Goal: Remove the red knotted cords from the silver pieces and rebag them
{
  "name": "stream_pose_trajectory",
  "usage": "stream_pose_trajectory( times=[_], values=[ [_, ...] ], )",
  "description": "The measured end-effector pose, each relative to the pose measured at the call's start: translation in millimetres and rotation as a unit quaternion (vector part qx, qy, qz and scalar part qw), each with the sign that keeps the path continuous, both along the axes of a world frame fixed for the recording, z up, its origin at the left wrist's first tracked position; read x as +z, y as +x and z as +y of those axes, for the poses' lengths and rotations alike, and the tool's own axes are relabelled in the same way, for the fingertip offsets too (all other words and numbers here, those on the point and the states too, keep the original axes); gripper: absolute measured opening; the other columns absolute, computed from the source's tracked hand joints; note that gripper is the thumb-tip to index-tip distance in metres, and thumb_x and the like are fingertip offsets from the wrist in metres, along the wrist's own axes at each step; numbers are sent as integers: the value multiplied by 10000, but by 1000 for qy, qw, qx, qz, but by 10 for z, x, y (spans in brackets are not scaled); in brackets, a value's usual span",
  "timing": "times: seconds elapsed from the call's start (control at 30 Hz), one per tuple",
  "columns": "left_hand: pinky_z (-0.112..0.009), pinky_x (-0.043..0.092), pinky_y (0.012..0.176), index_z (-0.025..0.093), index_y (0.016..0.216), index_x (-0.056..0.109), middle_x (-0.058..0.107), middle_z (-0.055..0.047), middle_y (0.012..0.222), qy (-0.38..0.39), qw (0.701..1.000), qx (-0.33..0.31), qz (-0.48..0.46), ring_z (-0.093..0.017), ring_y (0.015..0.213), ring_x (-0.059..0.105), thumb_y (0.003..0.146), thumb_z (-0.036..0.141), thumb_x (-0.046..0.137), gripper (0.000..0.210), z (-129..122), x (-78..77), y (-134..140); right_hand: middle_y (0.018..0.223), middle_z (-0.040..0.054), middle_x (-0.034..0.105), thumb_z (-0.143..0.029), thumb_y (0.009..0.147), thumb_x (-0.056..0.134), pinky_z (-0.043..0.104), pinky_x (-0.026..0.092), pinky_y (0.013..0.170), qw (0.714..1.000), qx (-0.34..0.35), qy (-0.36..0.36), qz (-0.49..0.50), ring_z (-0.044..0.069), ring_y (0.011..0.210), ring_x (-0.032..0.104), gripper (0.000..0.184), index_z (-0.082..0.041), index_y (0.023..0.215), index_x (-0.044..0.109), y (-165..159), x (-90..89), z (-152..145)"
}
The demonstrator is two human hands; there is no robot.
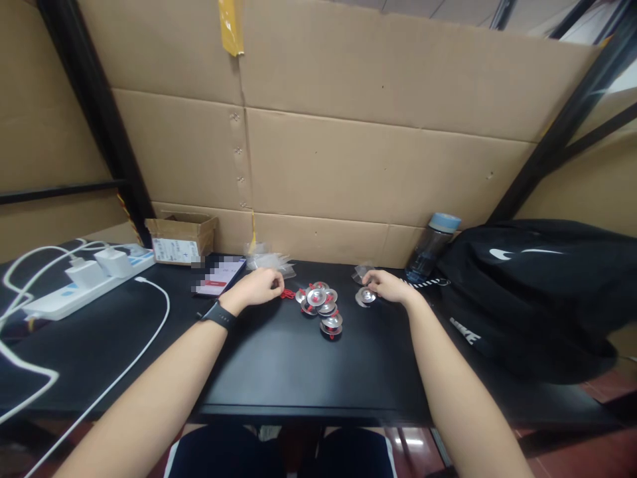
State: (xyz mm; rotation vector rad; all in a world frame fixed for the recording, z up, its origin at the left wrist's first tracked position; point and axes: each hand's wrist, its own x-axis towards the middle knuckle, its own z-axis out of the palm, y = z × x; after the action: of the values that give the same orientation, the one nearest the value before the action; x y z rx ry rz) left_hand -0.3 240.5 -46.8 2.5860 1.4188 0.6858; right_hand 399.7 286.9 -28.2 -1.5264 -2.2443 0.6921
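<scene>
My left hand (pixel 259 288), with a dark watch on its wrist, rests at the table with its fingers curled in a pinch at a small bunch of red cord (pixel 287 293). Its fingertips partly hide what they grip. To the right, my right hand (pixel 389 287) has thumb and fingers closed on the edge of a small silver finger cymbal (pixel 367 295), with another metal disc partly under it. Between the hands lies a loose pile of finger cymbals (pixel 316 297), several tied with red cord. One stacked pair (pixel 332 325) sits nearer to me.
Clear plastic bags (pixel 271 260) lie behind my left hand, beside a phone (pixel 220 275). A small carton (pixel 182 239) and a white power strip (pixel 89 282) with cables are at the left. On the right stand a water bottle (pixel 432 245) and a black bag (pixel 537 299).
</scene>
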Motion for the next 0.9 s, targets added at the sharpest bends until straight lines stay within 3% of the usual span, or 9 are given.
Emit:
stream_pose_trajectory(
  times=[0.2, 0.3, 0.4, 0.63, 0.77, 0.9],
  values=[
    [-336, 493, 909, 203, 1147, 685, 709, -85, 1132, 64, 996, -48, -37, -222, 1006, 652, 886, 212, 568, 286, -80, -55, 293, 721, 18, 716, -77, 750, 601, 231, 449, 608, 997, -30, -45, -46, 144, 630, 632, 223, -158, 944, 677, -35, 19, -69],
    [-341, 477, 924, 216, 1103, 713, 725, -76, 1079, 69, 996, -50, -10, -228, 1005, 649, 928, 259, 570, 230, -94, -113, 416, 762, 24, 733, -56, 714, 638, 243, 466, 660, 997, -22, -32, -69, 161, 697, 664, 250, -159, 938, 681, -59, 63, -107],
    [-318, 475, 864, 222, 974, 743, 736, -61, 965, 65, 997, -46, 6, -215, 914, 650, 940, 261, 570, 180, -86, -144, 463, 839, 31, 722, -78, 739, 647, 246, 461, 655, 997, -5, 31, -74, 152, 698, 647, 239, -163, 960, 685, -127, 73, -126],
    [-305, 478, 816, 205, 965, 681, 728, -43, 932, 67, 991, -36, -111, -193, 873, 656, 957, 256, 562, 130, -152, -18, 490, 960, 51, 683, -194, 849, 651, 274, 475, 734, 969, 143, 196, 36, 159, 818, 624, 156, -188, 1000, 687, -708, 54, -365],
    [-295, 499, 825, 197, 980, 637, 713, -33, 933, 61, 975, -40, -210, -174, 866, 666, 949, 276, 576, 104, -263, 84, 569, 1020, 54, 687, -309, 826, 748, 301, 484, 819, 950, 196, 220, 108, 181, 904, 637, 259, -211, 1053, 670, -1060, 34, -591],
    [-293, 512, 849, 189, 965, 635, 705, -37, 936, 55, 960, -55, -270, -173, 895, 667, 945, 317, 595, 136, -369, 132, 680, 961, 20, 695, -332, 789, 788, 285, 477, 805, 947, 190, 207, 159, 166, 850, 634, 247, -208, 954, 653, -1215, -5, -700]
  ],
)
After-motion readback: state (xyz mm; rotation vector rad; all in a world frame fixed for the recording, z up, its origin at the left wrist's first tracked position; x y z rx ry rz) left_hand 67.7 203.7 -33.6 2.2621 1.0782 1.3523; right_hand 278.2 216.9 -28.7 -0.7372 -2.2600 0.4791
